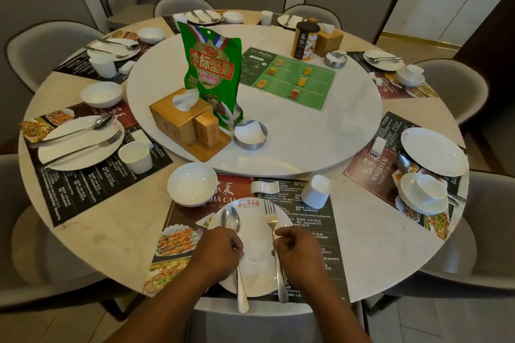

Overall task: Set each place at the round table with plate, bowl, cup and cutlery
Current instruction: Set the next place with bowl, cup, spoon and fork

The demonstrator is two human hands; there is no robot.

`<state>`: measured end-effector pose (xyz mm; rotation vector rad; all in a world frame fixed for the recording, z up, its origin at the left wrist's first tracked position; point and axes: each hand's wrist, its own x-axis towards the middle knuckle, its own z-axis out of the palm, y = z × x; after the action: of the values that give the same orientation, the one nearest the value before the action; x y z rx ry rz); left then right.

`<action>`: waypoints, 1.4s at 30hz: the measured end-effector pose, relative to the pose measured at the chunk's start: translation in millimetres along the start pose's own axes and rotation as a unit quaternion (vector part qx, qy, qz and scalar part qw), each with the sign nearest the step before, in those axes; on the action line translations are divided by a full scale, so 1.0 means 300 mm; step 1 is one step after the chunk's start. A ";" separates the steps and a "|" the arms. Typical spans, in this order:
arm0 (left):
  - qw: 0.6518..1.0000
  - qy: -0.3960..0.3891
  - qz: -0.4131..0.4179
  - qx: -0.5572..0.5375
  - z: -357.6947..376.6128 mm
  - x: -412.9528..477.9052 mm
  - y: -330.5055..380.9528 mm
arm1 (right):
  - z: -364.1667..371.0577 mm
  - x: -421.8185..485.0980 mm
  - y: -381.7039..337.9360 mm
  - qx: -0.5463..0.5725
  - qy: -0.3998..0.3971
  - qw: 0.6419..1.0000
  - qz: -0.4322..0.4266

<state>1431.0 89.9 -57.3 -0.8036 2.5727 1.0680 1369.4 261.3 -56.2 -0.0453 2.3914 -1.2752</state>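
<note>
Head view: left hand (220, 253) grips the spoon (230, 220) and right hand (298, 253) grips the fork (271, 217), probably to square them parallel on the plate (252, 270). Bowl (192, 184) and cup (316, 191) sit just beyond the plate.

A single wide-angle camera sits on the person's head, at the near edge of the round table (362, 245), and faces forward and down across it. It is closest to that near edge: both forearms enter from the bottom of the frame, and the left hand (220, 255) holding a spoon (231, 220) and the right hand (299, 250) holding a fork (271, 220) lie large over the plate (255, 234) in the lower middle. The turntable (278, 125) fills the centre. The table's left, right and far edges all fit in, its rim bowed by the lens, with a far chair (184, 4) small near the top.
</note>
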 end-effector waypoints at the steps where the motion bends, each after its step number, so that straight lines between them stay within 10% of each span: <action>1: 1.000 -0.007 0.006 0.006 -0.008 0.004 -0.006 | 0.012 -0.002 -0.001 -0.006 0.001 1.000 -0.002; 20: 0.993 0.087 0.067 0.043 -0.063 -0.019 -0.083 | 0.088 -0.004 -0.026 -0.183 0.017 0.982 -0.046; 29: 0.965 -0.005 0.154 0.213 -0.055 -0.059 -0.115 | 0.035 -0.015 -0.052 -0.404 -0.078 0.897 -0.160; 42: 0.968 0.004 0.146 0.206 -0.027 -0.067 -0.118 | 0.032 0.017 -0.017 -0.365 -0.090 0.906 -0.196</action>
<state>1467.7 71.7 -63.8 -0.3350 2.8338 0.5535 1367.6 249.6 -58.5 -0.8592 2.6238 -0.4022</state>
